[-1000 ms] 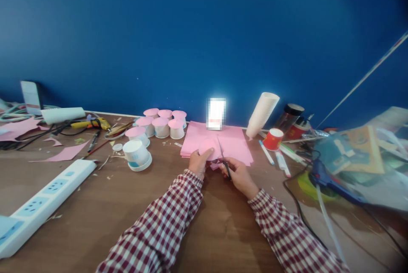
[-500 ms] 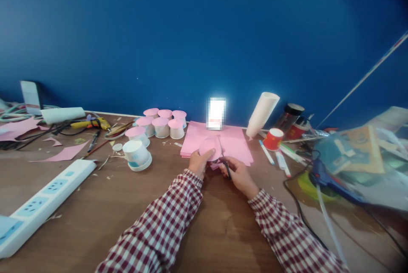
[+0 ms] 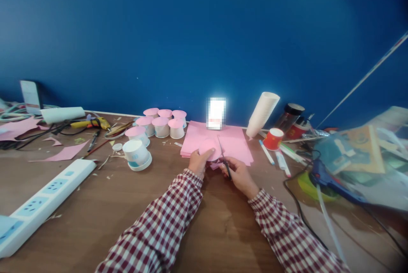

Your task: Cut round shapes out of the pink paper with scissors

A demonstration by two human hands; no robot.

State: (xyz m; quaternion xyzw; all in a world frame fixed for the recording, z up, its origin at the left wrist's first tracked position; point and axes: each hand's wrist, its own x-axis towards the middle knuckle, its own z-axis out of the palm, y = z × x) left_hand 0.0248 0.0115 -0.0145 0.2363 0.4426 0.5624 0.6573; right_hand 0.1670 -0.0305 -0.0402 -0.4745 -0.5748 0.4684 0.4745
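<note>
In my left hand (image 3: 199,163) is a round piece of pink paper (image 3: 210,148), the thumb pressed on its face. My right hand (image 3: 241,175) grips a pair of scissors (image 3: 227,167) by the dark handles, with the blades pointing up along the right edge of the round paper. Below and behind both hands lies a stack of pink paper sheets (image 3: 235,136). Whether the blades are apart I cannot tell. A small pink scrap (image 3: 215,165) shows between the hands.
Several paper cups topped with pink discs (image 3: 161,123) stand left of the stack, near a white cup (image 3: 136,153). On the left lie a power strip (image 3: 47,201) and a yellow glue gun (image 3: 92,123). To the right are stacked cups (image 3: 263,113), a red cup (image 3: 273,139) and a blue glue gun (image 3: 331,181).
Very little differs. The round pink paper has tilted slightly in my left hand; both hands and the scissors stay in nearly the same place.
</note>
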